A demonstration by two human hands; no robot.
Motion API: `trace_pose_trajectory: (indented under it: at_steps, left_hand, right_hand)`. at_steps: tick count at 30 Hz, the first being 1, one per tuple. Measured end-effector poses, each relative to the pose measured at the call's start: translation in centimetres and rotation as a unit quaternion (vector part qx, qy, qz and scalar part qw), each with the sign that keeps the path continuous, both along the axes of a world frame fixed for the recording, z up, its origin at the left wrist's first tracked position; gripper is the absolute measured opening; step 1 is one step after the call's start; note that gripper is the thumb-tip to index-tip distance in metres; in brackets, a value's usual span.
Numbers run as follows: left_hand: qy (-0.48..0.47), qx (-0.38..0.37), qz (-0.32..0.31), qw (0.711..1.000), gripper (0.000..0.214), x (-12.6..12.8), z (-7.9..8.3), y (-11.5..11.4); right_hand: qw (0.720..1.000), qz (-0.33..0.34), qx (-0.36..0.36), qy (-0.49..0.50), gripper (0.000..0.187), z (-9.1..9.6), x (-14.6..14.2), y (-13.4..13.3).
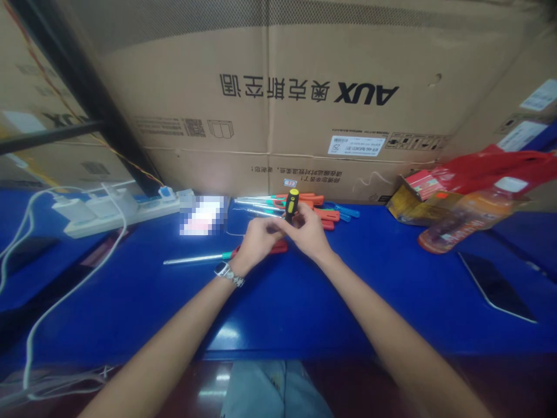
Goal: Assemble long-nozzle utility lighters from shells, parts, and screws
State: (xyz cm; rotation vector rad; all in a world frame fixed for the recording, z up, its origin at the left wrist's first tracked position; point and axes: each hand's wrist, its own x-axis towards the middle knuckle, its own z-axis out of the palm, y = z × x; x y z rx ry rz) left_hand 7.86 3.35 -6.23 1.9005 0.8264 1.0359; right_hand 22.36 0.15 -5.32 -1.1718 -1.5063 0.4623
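A black-and-yellow screwdriver (292, 204) stands nearly upright between my hands, handle end up. My right hand (310, 231) is closed round the lower part of its handle. The fingers of my left hand (260, 237), which has a watch (229, 273) at its wrist, are pinched together at the screwdriver's lower end; the tip is hidden. Under my left hand lies a long screwdriver (195, 259) with a red handle and green collar. Just behind my hands is a pile of orange- and red-handled screwdrivers (328, 215), with blue handles (348, 212) beside it.
A large cardboard box (278, 128) stands behind the blue table (278, 307). At left are a power strip (130, 216) with white cables and a bright, pixelated patch (203, 215). To the right are a drink bottle (465, 217), a red bag (478, 165), an open carton (404, 203) and a phone (496, 284).
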Motion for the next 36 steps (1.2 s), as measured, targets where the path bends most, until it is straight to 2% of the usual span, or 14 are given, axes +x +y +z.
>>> trace_pose_trajectory:
  at_steps: [4, 8, 10, 12, 17, 21, 23, 28, 30, 33, 36]
  left_hand:
    - [0.034, 0.010, -0.011, 0.999, 0.026, -0.4, 0.3, -0.3]
    - [0.061, 0.021, -0.056, 0.996, 0.027, -1.0, 0.2, 0.1]
    - [0.069, 0.023, -0.075, 0.995, 0.026, -1.1, 0.0, 0.3]
    - [0.066, 0.031, -0.062, 0.995, 0.024, -1.1, 0.0, 0.3]
    - [0.019, 0.036, 0.053, 0.998, 0.023, -0.1, -0.2, 0.2]
    - [0.010, 0.024, 0.030, 0.999, 0.022, 0.2, -0.2, 0.1]
    - [0.016, 0.026, 0.009, 0.999, 0.024, -0.1, -0.1, 0.0]
    - [0.063, 0.039, -0.036, 0.997, 0.028, -0.9, 0.1, -0.1]
    - [0.084, 0.054, -0.053, 0.994, 0.027, -1.1, 0.2, 0.0]
    - [0.101, 0.072, -0.059, 0.991, 0.026, -1.2, 0.3, 0.0]
    - [0.073, 0.065, -0.041, 0.994, 0.024, -1.0, 0.2, -0.1]
  right_hand:
    - [0.997, 0.072, -0.005, -0.005, 0.034, 0.9, 0.8, -0.3]
    - [0.989, 0.142, -0.036, 0.020, 0.036, 1.2, 1.4, -0.3]
    - [0.990, 0.132, -0.039, 0.018, 0.033, 1.1, 1.4, -0.2]
    - [0.995, 0.097, -0.025, 0.026, 0.030, 0.9, 1.2, -0.1]
    - [0.998, 0.021, 0.005, 0.066, 0.036, 0.1, 0.3, 0.3]
    - [0.999, -0.028, 0.004, 0.046, 0.037, -0.5, 0.0, 0.4]
    - [1.000, -0.015, 0.008, 0.026, 0.032, -0.2, 0.3, 0.2]
    - [0.989, 0.133, -0.055, 0.030, 0.034, 1.4, 1.5, -0.6]
    - [0.983, 0.164, -0.075, 0.037, 0.033, 1.7, 1.7, -0.7]
    - [0.987, 0.141, -0.073, 0.037, 0.032, 1.2, 1.7, -0.5]
    - [0.996, 0.058, -0.049, 0.037, 0.031, 0.3, 1.1, 0.1]
